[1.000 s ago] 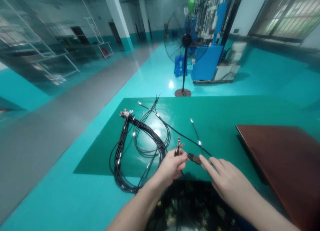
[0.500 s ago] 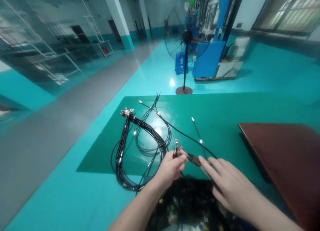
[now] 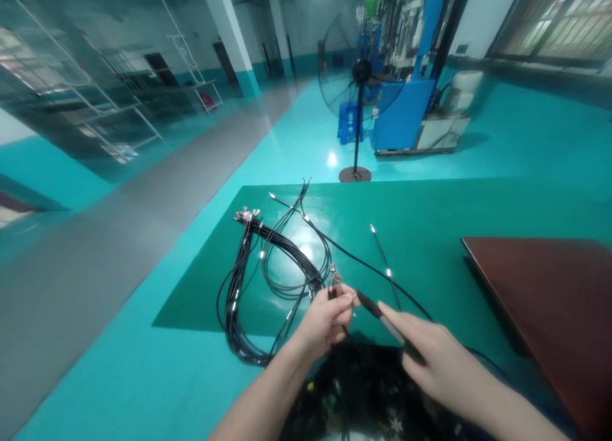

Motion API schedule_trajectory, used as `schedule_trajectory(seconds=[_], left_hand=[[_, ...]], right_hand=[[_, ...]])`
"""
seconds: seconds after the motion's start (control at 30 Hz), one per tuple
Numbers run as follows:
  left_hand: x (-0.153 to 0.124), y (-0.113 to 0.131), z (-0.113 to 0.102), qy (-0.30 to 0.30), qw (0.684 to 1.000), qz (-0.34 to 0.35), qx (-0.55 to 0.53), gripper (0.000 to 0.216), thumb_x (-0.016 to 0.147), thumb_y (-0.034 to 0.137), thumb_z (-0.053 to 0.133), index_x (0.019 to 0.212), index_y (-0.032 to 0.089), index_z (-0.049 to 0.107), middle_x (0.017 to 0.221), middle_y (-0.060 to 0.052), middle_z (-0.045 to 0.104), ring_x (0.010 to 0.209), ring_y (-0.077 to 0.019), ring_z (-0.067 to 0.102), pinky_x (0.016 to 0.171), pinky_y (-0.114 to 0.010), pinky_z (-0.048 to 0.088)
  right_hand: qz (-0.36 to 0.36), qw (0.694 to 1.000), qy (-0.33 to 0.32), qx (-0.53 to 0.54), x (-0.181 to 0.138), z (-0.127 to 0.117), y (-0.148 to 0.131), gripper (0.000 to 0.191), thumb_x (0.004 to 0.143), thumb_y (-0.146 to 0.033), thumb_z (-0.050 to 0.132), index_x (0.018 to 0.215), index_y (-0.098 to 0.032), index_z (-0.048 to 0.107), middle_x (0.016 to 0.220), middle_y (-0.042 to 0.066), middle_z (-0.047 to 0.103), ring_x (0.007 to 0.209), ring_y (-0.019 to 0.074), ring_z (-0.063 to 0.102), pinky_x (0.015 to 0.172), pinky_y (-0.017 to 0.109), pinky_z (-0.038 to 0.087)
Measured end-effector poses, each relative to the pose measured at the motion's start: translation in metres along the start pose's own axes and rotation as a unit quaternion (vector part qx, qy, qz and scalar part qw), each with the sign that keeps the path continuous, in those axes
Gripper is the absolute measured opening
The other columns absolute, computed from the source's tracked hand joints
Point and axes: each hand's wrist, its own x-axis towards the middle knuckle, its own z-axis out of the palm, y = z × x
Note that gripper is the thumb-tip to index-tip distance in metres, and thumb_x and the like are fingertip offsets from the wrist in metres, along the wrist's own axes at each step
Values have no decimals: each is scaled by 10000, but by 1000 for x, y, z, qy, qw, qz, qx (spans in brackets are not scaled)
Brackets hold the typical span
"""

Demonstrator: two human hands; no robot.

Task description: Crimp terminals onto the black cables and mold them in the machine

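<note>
My left hand (image 3: pixel 327 318) is closed in a pinch round black cables, and their shiny metal end fittings (image 3: pixel 333 274) stick up above the fingers. My right hand (image 3: pixel 437 348) is wrapped round a pair of pliers (image 3: pixel 393 326). The dark jaws point left and meet the left fingertips; what lies between the jaws is too small to make out. Beyond the left hand lies a looped bundle of black cables (image 3: pixel 233 313), its metal ends gathered at the far left. A single cable (image 3: pixel 356 255) runs across the mat, and a short cable end (image 3: pixel 381 246) lies behind the pliers.
Green mat covers the table (image 3: pixel 430 218). A brown board (image 3: pixel 540 281) lies on its right side. Past the table stand a black pedestal fan (image 3: pixel 357 129), a blue stool (image 3: pixel 349 122) and a blue machine (image 3: pixel 401 119). Dark patterned cloth (image 3: pixel 354 390) shows below my hands.
The pliers have turned and now show a narrower side. My right fingers have folded closer round the handles. The left hand keeps its hold on the cables; the whole view has shifted slightly.
</note>
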Motion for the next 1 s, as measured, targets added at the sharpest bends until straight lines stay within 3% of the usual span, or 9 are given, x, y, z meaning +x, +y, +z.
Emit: schedule_trajectory(seconds=[0.13,0.3,0.43,0.63,0.7,0.8,0.9,0.93,1.0], left_hand=[[-1,-1,-1,-17,1000,-4,-10,184,781,325,556,763,150,506,414,118,192,326,-18,62,277,-135,86],[0,-2,-4,-33,999,-9,-27,168,790,305,551,762,144,512,412,116,191,320,-18,71,274,-139,88],[1,-3,-5,-50,998,-17,-35,184,776,318,573,756,144,518,405,118,188,317,-17,63,269,-140,83],[2,-5,-8,-69,995,-28,-60,215,737,341,615,777,153,519,404,124,172,318,-17,47,268,-138,75],[2,-5,-7,-62,996,-27,-61,202,750,333,603,779,153,516,408,122,176,323,-20,47,271,-141,75],[0,-4,-4,-31,998,-14,-52,189,774,327,577,791,148,518,422,116,191,335,-21,59,280,-141,77],[-1,-4,0,5,999,3,-37,203,788,333,560,836,137,534,432,107,246,334,-18,92,288,-143,83],[-1,-4,0,14,999,5,-32,211,789,335,557,850,134,539,434,103,271,331,-17,105,289,-144,85],[-1,-5,1,24,999,7,-26,219,790,334,553,865,129,546,435,94,318,324,-15,127,291,-146,88]], right_hand=[[79,974,-63,205,5,-9,-2,586,712,-95,410,1286,-214,429,1009,49,625,878,181,584,778,277,473],[135,885,-138,423,9,-13,2,394,644,-75,423,981,-179,598,774,-2,604,597,98,553,562,211,447],[145,859,-159,464,11,-15,6,329,575,-58,406,825,-158,595,674,-7,592,584,115,571,559,231,452],[134,819,-195,523,11,-28,9,230,628,-121,464,824,-137,581,652,27,606,597,142,576,596,272,445],[132,818,-192,526,10,-33,9,206,659,-171,495,843,-132,580,664,39,606,608,149,572,609,283,446],[144,880,-114,439,6,-35,14,329,692,-233,502,997,-138,580,822,72,628,686,172,588,649,297,461],[185,970,31,154,4,-32,35,545,699,-261,481,1239,-196,473,1097,81,579,924,228,569,764,323,454],[199,977,66,32,4,-31,46,576,701,-266,471,1274,-201,444,1120,83,566,969,249,549,784,339,445],[238,951,96,-175,6,-27,69,578,723,-288,444,1290,-182,427,1078,109,570,934,288,549,730,374,443]])
